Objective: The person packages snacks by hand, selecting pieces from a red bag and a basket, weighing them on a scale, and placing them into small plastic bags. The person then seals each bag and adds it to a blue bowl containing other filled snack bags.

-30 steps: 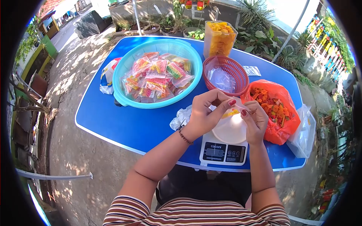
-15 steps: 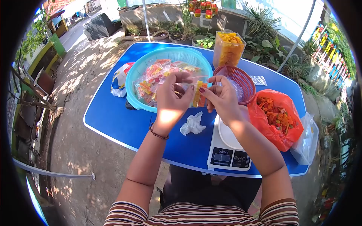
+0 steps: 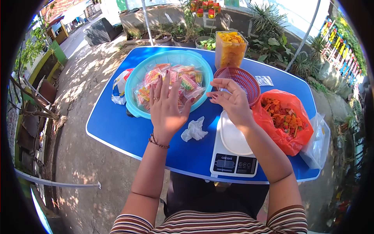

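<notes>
My left hand (image 3: 167, 105) hovers with spread fingers over the near side of a light-blue basket (image 3: 131, 84), holding nothing. The basket contains many small clear packets (image 3: 189, 80) of colourful snacks. My right hand (image 3: 233, 101) is raised beside the red basket, its thumb and index finger bent towards each other; whether anything thin is between them cannot be made out. Clear plastic bags lie in the red basket (image 3: 255, 87). Below my right hand, a white kitchen scale (image 3: 235, 142) with a round plate stands near the table's front edge.
A crumpled white tissue (image 3: 194, 129) lies on the blue table (image 3: 117, 130). An orange-red bag (image 3: 269, 121) of colourful snack pieces and a clear plastic bag (image 3: 315, 144) are at the right. A clear container (image 3: 230, 50) of yellow pieces stands behind; a white packet (image 3: 119, 87) lies left.
The filled packet has left my hands. My left hand has moved left over the light-blue basket and spread its fingers. My right hand stays near the red basket.
</notes>
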Tool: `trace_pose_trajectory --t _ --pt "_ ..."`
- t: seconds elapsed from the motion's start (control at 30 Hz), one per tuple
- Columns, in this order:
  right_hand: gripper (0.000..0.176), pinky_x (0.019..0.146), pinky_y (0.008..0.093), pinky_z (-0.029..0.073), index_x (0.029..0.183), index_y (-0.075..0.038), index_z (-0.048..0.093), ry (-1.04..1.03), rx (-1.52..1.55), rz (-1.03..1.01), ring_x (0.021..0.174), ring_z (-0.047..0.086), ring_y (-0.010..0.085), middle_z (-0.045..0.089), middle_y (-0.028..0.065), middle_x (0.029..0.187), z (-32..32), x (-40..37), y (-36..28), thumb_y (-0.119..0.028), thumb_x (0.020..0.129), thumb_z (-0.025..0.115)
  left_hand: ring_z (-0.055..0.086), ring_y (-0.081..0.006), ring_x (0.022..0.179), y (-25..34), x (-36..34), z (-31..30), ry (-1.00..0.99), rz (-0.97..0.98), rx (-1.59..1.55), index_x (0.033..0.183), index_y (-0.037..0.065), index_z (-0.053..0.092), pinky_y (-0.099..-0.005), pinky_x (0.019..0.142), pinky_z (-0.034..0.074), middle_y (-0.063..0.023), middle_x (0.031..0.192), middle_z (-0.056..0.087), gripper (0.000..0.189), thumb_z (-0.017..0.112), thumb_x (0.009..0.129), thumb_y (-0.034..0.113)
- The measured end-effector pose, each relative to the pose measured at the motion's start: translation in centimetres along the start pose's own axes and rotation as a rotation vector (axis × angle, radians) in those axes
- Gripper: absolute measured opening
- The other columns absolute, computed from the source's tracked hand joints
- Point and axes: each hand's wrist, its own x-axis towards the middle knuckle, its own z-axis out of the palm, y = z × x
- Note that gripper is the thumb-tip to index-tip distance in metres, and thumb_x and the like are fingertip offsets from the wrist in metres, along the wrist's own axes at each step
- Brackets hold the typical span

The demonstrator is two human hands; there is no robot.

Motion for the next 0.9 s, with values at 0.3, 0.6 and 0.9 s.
trace_pose_trajectory --t 0.3,0.6,0.9 --pt "0.005 0.085 0.0424 0.05 0.089 0.001 0.061 0.069 -0.892 -0.527 0.096 0.064 0.0361 0.067 0.0165 0.11 -5.3 -7.1 -1.9 -0.003 0.091 0.063 0.038 -0.037 0.147 8.9 1.1 0.9 -0.165 0.343 -0.199 0.142 0.014 0.054 -0.0683 0.12 0.008 -0.0124 0.157 0.043 0.057 0.072 0.089 0.025" --pt "0.029 0.077 0.0363 0.055 0.11 -0.001 0.062 0.33 -0.924 -0.16 0.089 0.07 0.0303 0.07 0.0178 0.1 -17.9 -9.5 -4.8 0.012 0.085 0.051 0.058 -0.0282 0.127 19.6 0.0 3.5 -0.565 0.648 -0.515 0.14 0.01 0.054 -0.0677 0.12 0.006 -0.0111 0.138 0.06 0.057 0.071 0.092 0.034" --pt "0.041 0.117 0.0571 0.023 0.126 -0.017 0.067 -0.059 -1.492 -0.014 0.142 0.041 0.0251 0.053 0.009 0.147 -19.6 -10.8 3.0 -0.03 0.087 0.064 0.071 -0.031 0.096 22.9 -1.6 6.0 -0.929 0.705 -0.532 0.122 0.008 0.064 -0.0668 0.121 0.004 -0.0128 0.099 0.073 0.039 0.068 0.094 0.035"
